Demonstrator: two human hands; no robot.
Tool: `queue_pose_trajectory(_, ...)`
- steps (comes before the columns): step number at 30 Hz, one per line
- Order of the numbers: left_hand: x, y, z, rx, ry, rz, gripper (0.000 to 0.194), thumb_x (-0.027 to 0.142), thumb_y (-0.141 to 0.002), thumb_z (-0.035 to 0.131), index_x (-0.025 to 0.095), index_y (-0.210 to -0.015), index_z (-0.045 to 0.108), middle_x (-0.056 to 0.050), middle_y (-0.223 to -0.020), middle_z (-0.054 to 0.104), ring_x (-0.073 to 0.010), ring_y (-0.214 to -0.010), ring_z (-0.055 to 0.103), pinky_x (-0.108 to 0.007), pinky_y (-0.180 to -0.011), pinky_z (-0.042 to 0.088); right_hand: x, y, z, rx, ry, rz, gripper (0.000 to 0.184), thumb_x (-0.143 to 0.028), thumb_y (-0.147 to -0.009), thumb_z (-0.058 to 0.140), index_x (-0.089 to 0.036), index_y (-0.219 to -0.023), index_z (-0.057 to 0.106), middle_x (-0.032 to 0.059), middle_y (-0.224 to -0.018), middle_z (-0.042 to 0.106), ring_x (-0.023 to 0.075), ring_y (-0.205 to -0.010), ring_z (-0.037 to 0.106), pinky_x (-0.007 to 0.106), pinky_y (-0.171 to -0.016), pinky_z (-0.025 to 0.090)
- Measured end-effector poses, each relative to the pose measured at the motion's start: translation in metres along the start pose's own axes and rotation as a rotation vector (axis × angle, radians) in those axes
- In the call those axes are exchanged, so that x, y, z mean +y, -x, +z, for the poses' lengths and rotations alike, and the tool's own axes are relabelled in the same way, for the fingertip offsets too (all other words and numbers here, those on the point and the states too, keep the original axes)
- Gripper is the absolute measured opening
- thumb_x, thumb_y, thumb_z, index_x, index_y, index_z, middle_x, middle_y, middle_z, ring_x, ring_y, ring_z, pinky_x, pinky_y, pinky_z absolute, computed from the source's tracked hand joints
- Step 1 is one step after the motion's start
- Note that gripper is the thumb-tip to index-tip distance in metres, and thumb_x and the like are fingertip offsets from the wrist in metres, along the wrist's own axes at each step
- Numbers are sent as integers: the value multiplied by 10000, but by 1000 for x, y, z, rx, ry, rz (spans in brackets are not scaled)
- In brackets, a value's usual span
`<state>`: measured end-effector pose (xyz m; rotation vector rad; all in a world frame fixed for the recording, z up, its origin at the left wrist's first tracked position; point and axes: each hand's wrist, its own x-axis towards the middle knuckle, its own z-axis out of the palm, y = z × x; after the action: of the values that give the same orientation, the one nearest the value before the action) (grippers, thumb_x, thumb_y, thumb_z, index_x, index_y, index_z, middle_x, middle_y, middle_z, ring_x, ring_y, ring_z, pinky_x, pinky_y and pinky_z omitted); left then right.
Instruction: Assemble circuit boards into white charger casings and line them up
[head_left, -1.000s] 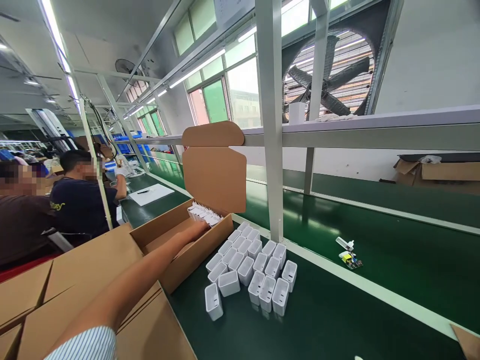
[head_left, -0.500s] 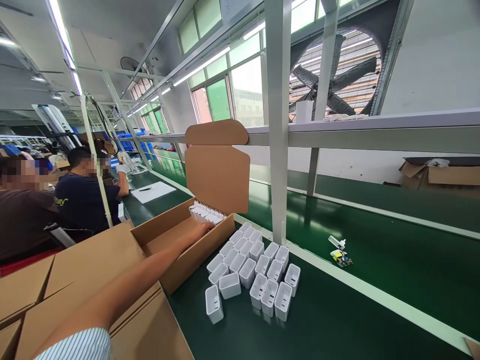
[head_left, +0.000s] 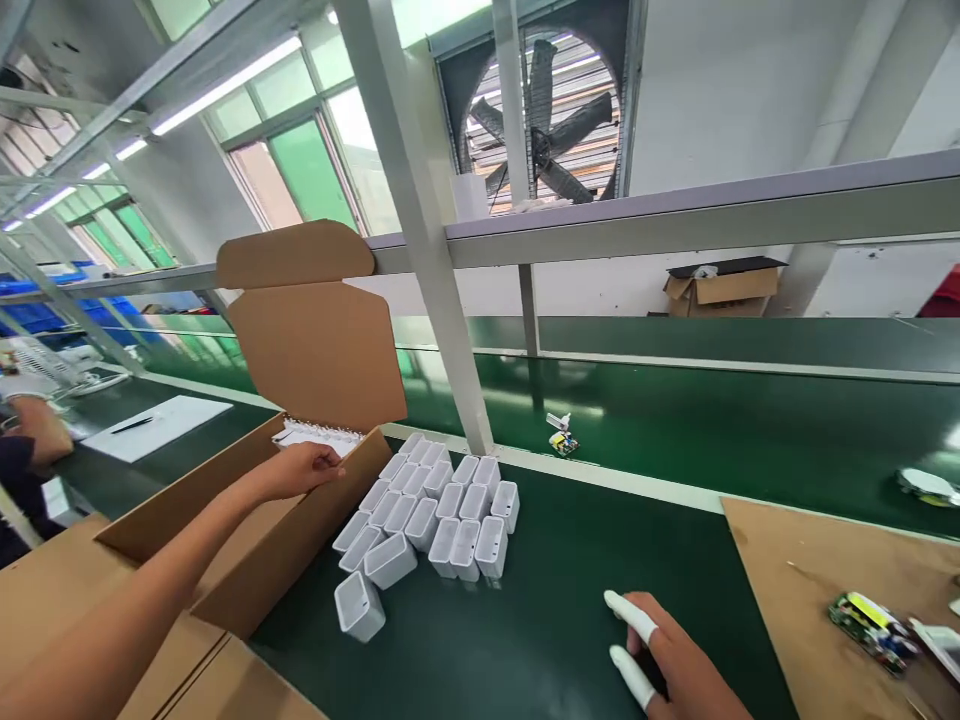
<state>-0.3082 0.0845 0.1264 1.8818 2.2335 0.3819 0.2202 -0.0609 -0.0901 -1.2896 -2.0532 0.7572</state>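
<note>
White open-topped cases stand in a close cluster on the green table, just to the right of the open cardboard box. One of them, tilted, sits a little apart from the rest at the near end of the cluster, near the box's front wall. The box has its lid raised at the back, and a row of white pieces lies inside at its far right end.

The left hand is above that end of the box, beside the white pieces, with fingers bent and drawn close together; whether they grip anything cannot be told. The right hand is well to the right of the box, over the table, with thumb and forefinger parted and nothing between them. White covers sheathe those two tips.

Farther right of the box, a brown cardboard sheet bears a circuit board. A smaller board lies beyond the cases, right of the box. Left of the box, a pen rests on a white sheet.
</note>
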Motion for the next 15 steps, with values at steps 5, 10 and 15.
queue_pose_trajectory(5, 107, 11, 14, 69, -22, 283, 509, 705, -843, 547, 232, -921, 720, -47, -920, 768, -271, -848, 689, -337, -766, 530, -9, 0, -3, 26, 14, -37, 196, -182, -816, 575, -270, -982, 631, 41, -1058, 678, 168, -774, 663, 253, -650, 567)
queue_pose_trajectory(10, 243, 5, 105, -327, -173, 611, 479, 565, -905, 640, 213, -1227, 678, -118, -1208, 723, -304, -1116, 669, -366, -938, 522, -15, -3, -5, 1, 9, -27, 284, -195, -838, 577, -250, -1101, 667, 71, -1111, 666, 194, -846, 642, 276, -709, 563)
queue_pose_trajectory(15, 306, -37, 172, -393, -268, 475, 403, 404, -962, 675, 147, -1267, 617, -110, -1161, 685, -234, -987, 692, -412, -850, 592, -9, -4, -1, 65, 3, -49, 428, -148, -846, 546, -273, -1247, 630, 56, -1086, 673, 192, -839, 654, 272, -728, 565)
